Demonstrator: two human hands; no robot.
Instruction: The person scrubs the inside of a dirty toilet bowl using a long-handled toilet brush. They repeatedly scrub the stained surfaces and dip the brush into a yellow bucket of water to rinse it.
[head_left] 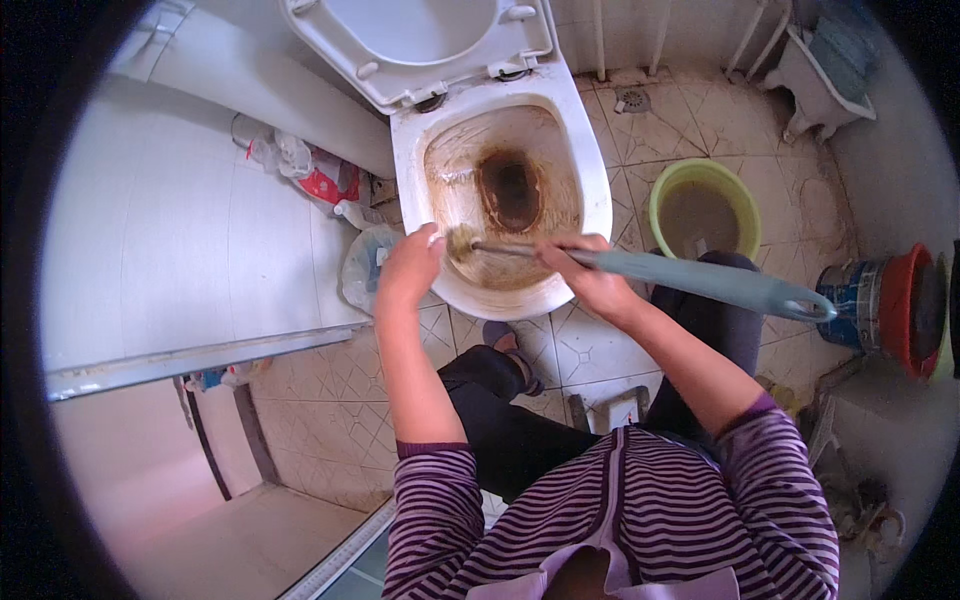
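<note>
A white toilet bowl [596, 190] stands ahead of me, its inside stained brown, with the seat and lid [420, 45] raised. My right hand [585, 275] grips a grey-blue toilet brush [700, 280] by its long handle, which runs off to the right. The brush head [462, 241] rests on the stained inner wall near the bowl's front left rim. My left hand [410, 268] lies on that front left rim, fingers close to the brush head. Both sleeves are purple striped.
A yellow-green bucket [660, 190] of murky water stands right of the toilet. A blue tin [855, 300] and a red container [905, 310] sit at the far right. Plastic bags [365, 265] and bottles lie left of the bowl beside a white wall [180, 230]. Tiled floor [330, 400] below.
</note>
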